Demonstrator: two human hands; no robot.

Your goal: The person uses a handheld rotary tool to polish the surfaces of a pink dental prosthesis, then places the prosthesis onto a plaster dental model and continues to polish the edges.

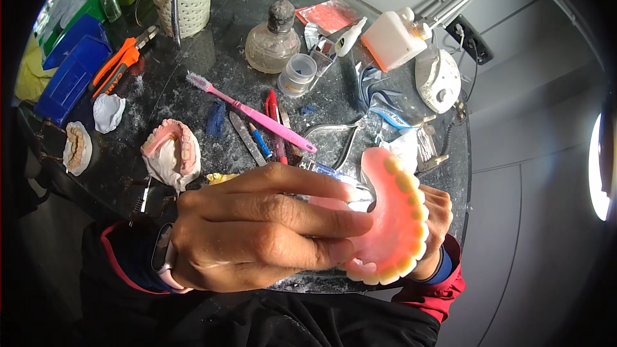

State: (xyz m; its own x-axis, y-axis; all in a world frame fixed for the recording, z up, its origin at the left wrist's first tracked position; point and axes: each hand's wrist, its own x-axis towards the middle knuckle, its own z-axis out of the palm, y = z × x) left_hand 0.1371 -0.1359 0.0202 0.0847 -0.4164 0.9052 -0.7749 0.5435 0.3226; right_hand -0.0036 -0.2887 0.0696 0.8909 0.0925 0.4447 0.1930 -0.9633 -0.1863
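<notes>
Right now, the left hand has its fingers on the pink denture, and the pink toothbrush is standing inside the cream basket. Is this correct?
Not fully: the pink toothbrush is not inside the cream basket; the head view shows it lying on the dark tabletop. The left hand does have its fingers on the pink denture.

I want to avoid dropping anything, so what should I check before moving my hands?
1. Denture held up: ok, it is between the left hand and the right hand.
2. Right-hand grip secure: cannot tell, the denture hides most of its fingers.
3. Table clean: not ok, white powder and crumbs are scattered over it.
4. Space beside the left hand free: not ok, the pink toothbrush lies just beyond it.
5. Orange-handled pliers out of the way: ok, they lie well off by the blue bin.
</notes>
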